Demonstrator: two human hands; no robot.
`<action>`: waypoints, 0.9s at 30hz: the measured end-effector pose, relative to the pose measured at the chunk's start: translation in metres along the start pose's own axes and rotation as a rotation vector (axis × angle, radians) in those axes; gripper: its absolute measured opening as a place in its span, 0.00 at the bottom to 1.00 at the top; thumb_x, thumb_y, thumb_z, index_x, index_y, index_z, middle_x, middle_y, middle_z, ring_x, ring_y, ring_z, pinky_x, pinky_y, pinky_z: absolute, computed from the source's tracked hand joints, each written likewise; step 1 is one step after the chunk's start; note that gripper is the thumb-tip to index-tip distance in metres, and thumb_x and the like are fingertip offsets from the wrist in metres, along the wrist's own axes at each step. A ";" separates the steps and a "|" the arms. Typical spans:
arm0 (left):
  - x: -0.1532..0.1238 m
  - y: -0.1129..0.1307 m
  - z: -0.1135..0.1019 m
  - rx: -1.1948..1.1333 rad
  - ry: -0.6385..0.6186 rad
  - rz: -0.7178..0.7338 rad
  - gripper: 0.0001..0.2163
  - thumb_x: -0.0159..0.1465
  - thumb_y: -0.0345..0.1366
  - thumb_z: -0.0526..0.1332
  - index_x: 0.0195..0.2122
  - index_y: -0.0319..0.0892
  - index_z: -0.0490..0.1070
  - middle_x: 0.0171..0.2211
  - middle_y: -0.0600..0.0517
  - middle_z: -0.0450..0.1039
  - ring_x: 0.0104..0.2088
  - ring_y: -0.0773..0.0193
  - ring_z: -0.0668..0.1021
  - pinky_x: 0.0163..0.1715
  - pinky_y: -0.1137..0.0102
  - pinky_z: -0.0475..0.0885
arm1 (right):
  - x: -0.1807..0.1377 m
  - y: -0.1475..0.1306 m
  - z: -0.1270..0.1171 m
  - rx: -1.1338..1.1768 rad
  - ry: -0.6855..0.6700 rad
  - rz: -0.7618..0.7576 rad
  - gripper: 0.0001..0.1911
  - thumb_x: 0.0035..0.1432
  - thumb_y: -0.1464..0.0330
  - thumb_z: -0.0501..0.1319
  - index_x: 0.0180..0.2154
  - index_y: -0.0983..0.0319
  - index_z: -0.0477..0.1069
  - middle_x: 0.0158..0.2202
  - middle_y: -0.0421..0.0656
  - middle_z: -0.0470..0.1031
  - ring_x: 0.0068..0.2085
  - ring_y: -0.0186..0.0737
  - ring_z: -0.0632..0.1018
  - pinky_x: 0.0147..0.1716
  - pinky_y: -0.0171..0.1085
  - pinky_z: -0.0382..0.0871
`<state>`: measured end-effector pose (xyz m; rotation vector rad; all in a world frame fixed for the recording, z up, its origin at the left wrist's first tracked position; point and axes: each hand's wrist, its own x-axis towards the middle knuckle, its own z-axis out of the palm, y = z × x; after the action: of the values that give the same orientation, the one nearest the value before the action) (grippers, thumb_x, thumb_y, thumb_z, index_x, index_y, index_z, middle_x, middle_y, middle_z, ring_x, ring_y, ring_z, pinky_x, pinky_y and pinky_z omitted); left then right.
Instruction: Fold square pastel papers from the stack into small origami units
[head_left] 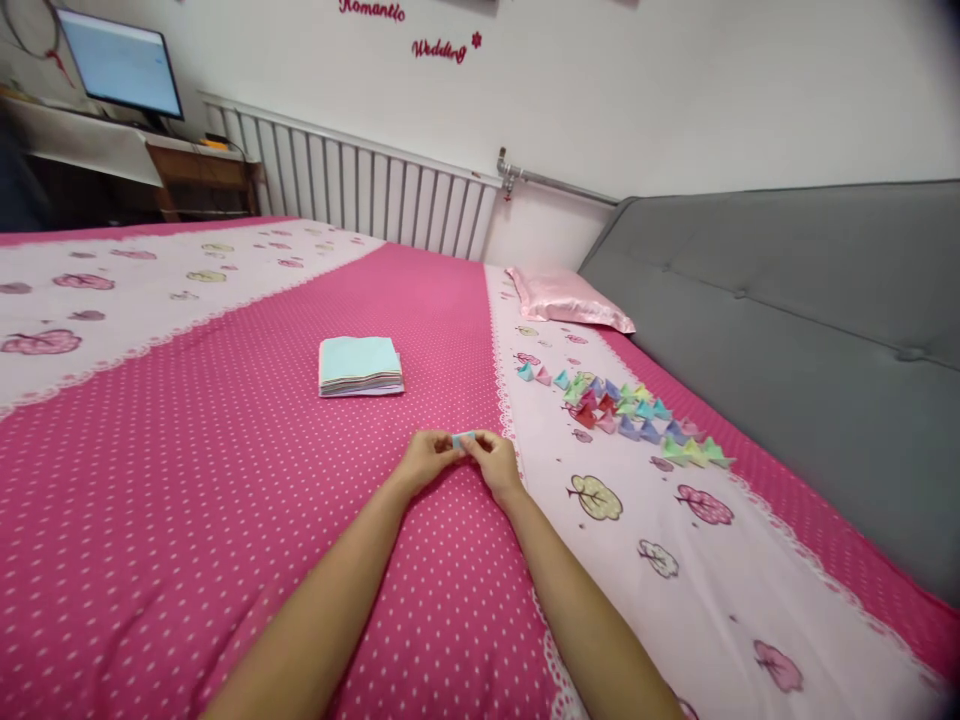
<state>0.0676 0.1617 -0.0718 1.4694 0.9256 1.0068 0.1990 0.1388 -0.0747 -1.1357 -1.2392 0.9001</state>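
Note:
Between my two hands is a small folded piece of light blue paper (463, 439), held just above the pink dotted bedspread (442, 360). My left hand (430, 459) pinches its left end, and my right hand (493, 461) pinches the right end with thumb and fingers. Much of the paper is hidden by the fingertips. Beyond my left hand lies a stack of square coloured paper (361, 362), a light blue sheet on top. To the right of my right hand, several small folded paper boats (628, 427) in many colours stand grouped on the white printed band.
A pink satin pillow (570, 298) rests near the grey padded headboard (787, 320) on the right. Along the wall runs a white radiator (360, 180) with a pipe. At the far left, a monitor (120, 65) stands on a desk (195, 170).

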 end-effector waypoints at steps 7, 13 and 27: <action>-0.074 0.014 0.003 -0.002 -0.047 -0.019 0.10 0.46 0.40 0.65 0.24 0.37 0.72 0.22 0.53 0.73 0.23 0.67 0.72 0.27 0.72 0.66 | -0.069 -0.021 0.003 -0.012 -0.004 -0.004 0.11 0.47 0.61 0.61 0.28 0.63 0.75 0.26 0.42 0.77 0.28 0.38 0.75 0.32 0.36 0.68; -0.123 0.022 0.003 0.018 -0.027 -0.012 0.10 0.47 0.40 0.65 0.23 0.37 0.72 0.21 0.53 0.73 0.23 0.67 0.71 0.26 0.72 0.65 | -0.110 -0.035 0.007 -0.041 -0.057 -0.007 0.12 0.47 0.61 0.61 0.28 0.63 0.75 0.26 0.41 0.77 0.28 0.38 0.74 0.32 0.36 0.68; -0.157 0.025 0.003 -0.027 0.001 -0.016 0.10 0.45 0.40 0.66 0.23 0.36 0.73 0.21 0.52 0.73 0.23 0.67 0.72 0.27 0.72 0.66 | -0.142 -0.044 0.014 -0.027 -0.075 0.032 0.13 0.45 0.60 0.62 0.27 0.63 0.75 0.24 0.41 0.76 0.26 0.36 0.73 0.31 0.35 0.66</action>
<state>0.0180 0.0111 -0.0633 1.4372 0.9200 1.0052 0.1617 -0.0058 -0.0665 -1.1554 -1.3007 0.9602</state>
